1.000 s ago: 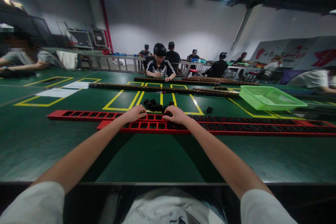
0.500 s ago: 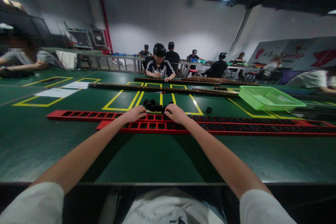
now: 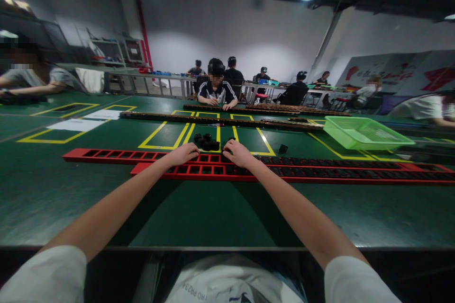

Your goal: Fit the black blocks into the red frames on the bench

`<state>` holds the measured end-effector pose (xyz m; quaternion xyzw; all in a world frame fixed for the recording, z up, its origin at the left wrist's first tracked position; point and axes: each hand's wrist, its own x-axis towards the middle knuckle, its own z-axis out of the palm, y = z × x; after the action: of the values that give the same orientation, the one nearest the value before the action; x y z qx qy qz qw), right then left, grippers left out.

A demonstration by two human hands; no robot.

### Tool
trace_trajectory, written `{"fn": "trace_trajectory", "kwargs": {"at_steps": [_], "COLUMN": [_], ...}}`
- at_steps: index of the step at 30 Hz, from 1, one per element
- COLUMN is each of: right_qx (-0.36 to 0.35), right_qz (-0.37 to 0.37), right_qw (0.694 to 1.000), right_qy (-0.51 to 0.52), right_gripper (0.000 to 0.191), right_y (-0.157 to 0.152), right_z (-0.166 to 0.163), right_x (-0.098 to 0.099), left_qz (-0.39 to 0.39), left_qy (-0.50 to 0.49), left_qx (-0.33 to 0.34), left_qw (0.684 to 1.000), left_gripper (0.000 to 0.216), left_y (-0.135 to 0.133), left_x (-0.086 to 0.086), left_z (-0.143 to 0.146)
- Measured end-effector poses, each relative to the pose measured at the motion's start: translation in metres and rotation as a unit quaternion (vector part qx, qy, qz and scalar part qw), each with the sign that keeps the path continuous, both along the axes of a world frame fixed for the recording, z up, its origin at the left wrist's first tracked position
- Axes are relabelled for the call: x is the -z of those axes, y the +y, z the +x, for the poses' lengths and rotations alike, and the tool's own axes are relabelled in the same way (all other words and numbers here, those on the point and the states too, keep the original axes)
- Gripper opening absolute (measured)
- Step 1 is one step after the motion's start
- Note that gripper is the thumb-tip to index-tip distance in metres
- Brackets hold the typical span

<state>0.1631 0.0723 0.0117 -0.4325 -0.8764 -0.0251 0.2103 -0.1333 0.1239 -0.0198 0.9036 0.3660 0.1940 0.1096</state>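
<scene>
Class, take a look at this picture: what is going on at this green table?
A person reaches both bare hands across two long red slotted trays on a green table. The left hand and right hand rest near a small pile of black parts just beyond. Tray slots to the right are filled with black pieces; those on the left are empty. A green basket stands farther right.

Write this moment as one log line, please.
left hand: on red trays | right hand: fingertips by loose black parts, grip unclear | green basket: right, apart from both hands
</scene>
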Motion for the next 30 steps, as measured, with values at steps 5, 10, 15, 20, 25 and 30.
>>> {"fn": "trace_trajectory", "kwargs": {"at_steps": [5, 10, 15, 20, 25, 30], "right_qx": [-0.015, -0.029, -0.013, -0.025, -0.009, 0.026], "right_qz": [-0.018, -0.033, 0.000, 0.048, 0.029, 0.009], "right_qw": [1.000, 0.999, 0.999, 0.991, 0.990, 0.991], "right_qy": [-0.009, -0.029, 0.046, 0.125, 0.140, 0.135], "right_gripper": [0.020, 0.028, 0.016, 0.031, 0.025, 0.024], "right_y": [0.003, 0.008, 0.012, 0.013, 0.006, 0.002], "right_z": [0.000, -0.001, 0.003, 0.005, 0.002, 0.001], "right_x": [0.002, 0.005, 0.011, 0.011, 0.006, 0.004], "left_qz": [0.005, 0.016, 0.015, 0.015, 0.016, 0.015], "left_qy": [0.003, 0.002, 0.005, 0.010, 0.007, -0.003], "left_qx": [0.003, 0.009, 0.002, 0.001, 0.005, 0.003], "left_qw": [1.000, 1.000, 1.000, 1.000, 1.000, 1.000], "left_gripper": [0.031, 0.031, 0.029, 0.030, 0.031, 0.032], "left_y": [0.001, 0.001, 0.000, 0.000, 0.002, 0.002], "left_x": [0.001, 0.001, 0.000, 0.001, 0.003, 0.003], "left_z": [0.000, 0.000, 0.000, -0.001, -0.002, -0.002]}}
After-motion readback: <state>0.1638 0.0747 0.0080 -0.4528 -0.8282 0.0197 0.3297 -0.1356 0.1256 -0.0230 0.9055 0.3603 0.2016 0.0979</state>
